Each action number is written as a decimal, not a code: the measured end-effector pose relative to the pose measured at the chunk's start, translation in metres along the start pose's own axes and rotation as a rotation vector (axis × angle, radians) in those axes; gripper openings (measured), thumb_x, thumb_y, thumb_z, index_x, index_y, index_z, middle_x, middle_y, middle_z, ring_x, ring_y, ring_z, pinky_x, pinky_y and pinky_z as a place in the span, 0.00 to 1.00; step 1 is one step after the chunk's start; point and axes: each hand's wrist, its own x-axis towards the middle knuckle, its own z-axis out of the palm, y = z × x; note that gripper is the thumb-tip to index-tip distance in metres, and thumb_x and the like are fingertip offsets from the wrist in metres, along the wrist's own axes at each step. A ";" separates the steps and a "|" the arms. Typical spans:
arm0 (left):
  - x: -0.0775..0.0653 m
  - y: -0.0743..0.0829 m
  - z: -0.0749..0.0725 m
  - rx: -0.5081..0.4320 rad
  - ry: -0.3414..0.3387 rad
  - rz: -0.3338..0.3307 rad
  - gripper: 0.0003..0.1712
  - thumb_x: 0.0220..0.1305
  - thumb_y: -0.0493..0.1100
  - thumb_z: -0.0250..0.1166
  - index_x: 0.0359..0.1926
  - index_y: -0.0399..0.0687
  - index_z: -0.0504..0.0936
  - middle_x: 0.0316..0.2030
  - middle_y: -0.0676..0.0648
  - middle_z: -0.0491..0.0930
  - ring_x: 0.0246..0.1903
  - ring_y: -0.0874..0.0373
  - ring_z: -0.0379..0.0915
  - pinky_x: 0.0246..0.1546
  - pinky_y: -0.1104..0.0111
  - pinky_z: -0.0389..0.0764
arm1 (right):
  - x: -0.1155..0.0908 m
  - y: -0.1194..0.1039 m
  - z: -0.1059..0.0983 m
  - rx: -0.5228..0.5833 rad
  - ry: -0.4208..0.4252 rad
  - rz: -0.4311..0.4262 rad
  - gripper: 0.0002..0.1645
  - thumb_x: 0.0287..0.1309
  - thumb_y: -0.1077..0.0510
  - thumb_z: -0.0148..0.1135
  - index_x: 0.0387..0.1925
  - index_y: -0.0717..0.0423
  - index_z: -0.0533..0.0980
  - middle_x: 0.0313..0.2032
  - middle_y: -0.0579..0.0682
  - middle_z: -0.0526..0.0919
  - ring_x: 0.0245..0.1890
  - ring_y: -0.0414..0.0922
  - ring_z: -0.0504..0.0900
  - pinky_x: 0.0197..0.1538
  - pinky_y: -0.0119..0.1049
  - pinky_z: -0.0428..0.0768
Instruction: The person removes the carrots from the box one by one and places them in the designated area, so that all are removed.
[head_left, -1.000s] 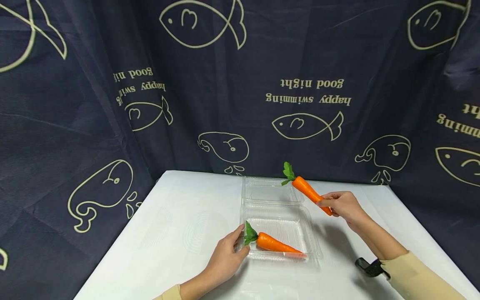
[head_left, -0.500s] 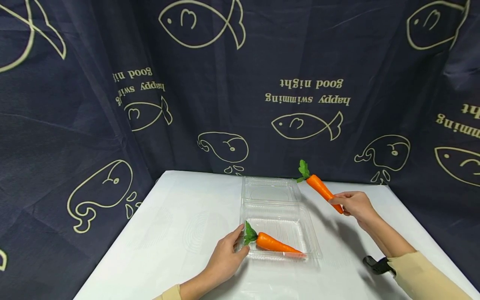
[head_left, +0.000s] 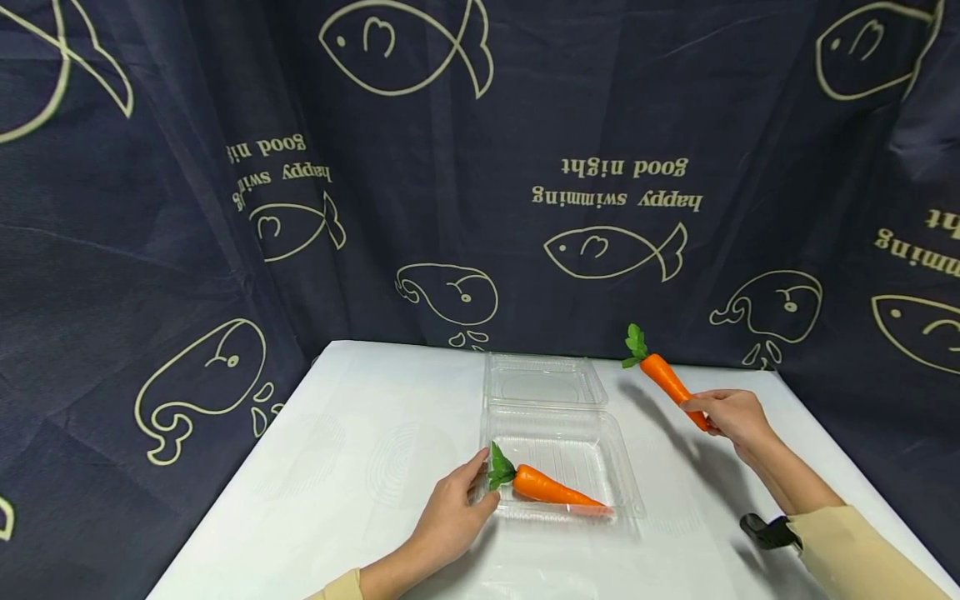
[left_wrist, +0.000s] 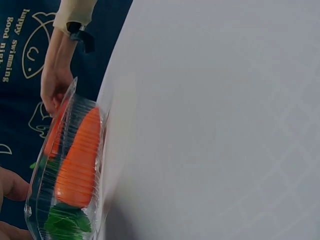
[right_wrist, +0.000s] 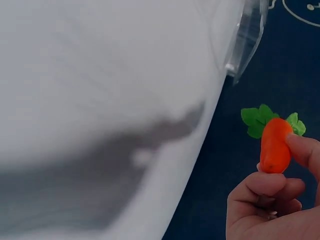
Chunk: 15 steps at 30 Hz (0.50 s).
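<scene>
In the head view, my right hand [head_left: 731, 417] pinches an orange carrot [head_left: 670, 383] near its narrow end, above the right part of the table. Its green leaves point up and away to the left. A second carrot [head_left: 551, 486] lies in the front tray of a clear plastic clamshell box [head_left: 626, 467], leaves to the left. My left hand [head_left: 453, 508] rests against the box's left side, thumb and fingers apart at the rim. The left wrist view shows the box [left_wrist: 37, 200] from the side, with fingertips at its edge. In the right wrist view the held carrot [right_wrist: 276, 147] appears end-on.
The box's lid [head_left: 543, 383] lies folded back flat towards the table's far edge. A white cover lies over the table [head_left: 360, 417]. A dark curtain [head_left: 450, 167] with fish prints hangs behind and at both sides. A black strap [head_left: 768, 531] is on the right wrist.
My right hand has moved to the right with its carrot, from over the box's right edge to beyond it. The left hand, the box and the carrot inside have stayed in place.
</scene>
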 end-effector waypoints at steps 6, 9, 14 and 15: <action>0.000 0.001 0.000 0.001 -0.002 -0.007 0.37 0.70 0.45 0.61 0.74 0.35 0.62 0.68 0.33 0.70 0.66 0.43 0.71 0.63 0.55 0.76 | 0.004 0.013 -0.007 0.025 0.028 0.027 0.30 0.55 0.52 0.72 0.51 0.73 0.79 0.25 0.44 0.81 0.25 0.40 0.79 0.33 0.38 0.85; -0.001 0.001 0.000 -0.002 -0.003 -0.008 0.37 0.70 0.45 0.61 0.74 0.35 0.62 0.68 0.33 0.70 0.66 0.43 0.71 0.63 0.56 0.76 | 0.006 0.019 -0.011 0.041 0.047 0.044 0.26 0.54 0.54 0.73 0.47 0.71 0.82 0.24 0.43 0.81 0.24 0.40 0.79 0.32 0.38 0.85; 0.000 0.001 0.000 -0.003 -0.004 -0.003 0.37 0.70 0.45 0.61 0.74 0.35 0.62 0.66 0.34 0.72 0.65 0.44 0.72 0.63 0.57 0.77 | 0.008 0.027 -0.015 0.052 0.089 0.088 0.23 0.53 0.55 0.72 0.45 0.70 0.83 0.22 0.42 0.81 0.23 0.41 0.78 0.31 0.38 0.84; 0.000 0.001 0.000 -0.004 -0.004 -0.003 0.37 0.70 0.45 0.61 0.74 0.35 0.62 0.66 0.34 0.72 0.65 0.44 0.72 0.63 0.57 0.77 | 0.008 0.028 -0.015 0.049 0.098 0.100 0.25 0.52 0.55 0.72 0.46 0.70 0.82 0.22 0.42 0.81 0.22 0.41 0.78 0.31 0.38 0.84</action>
